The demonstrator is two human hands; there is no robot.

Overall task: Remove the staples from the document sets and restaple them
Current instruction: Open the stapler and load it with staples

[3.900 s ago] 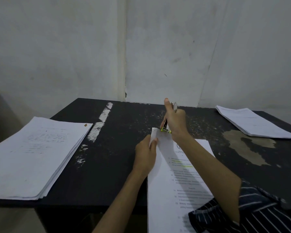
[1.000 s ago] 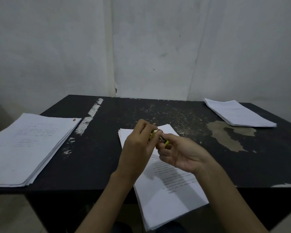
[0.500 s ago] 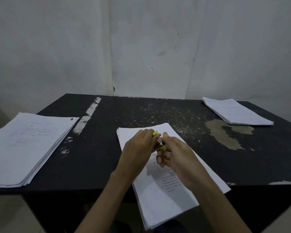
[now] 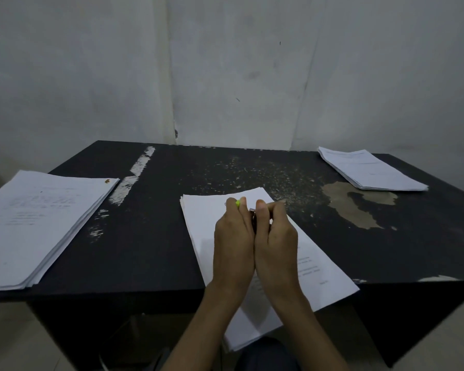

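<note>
Hands now press side by side, closer than before. Left hand [image 4: 233, 245] and right hand [image 4: 276, 242] both grip the stapler [image 4: 253, 211] between their fingertips, above the document set [image 4: 205, 218].

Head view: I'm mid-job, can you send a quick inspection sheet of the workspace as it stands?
Surface: black table, worn, with a pale peeled patch and a white streak.
Job's things: centre document set under the hands, overhanging the near edge; left stack; right stack; small tool, yellow-green and metal, mostly hidden.
Clutter: pale specks strewn over the far middle; brown spot on the left stack's corner.
Grippers: left hand and right hand pressed together, both gripping the small tool.
Cables: nothing seen.
Surroundings: pale wall behind the table.
</note>
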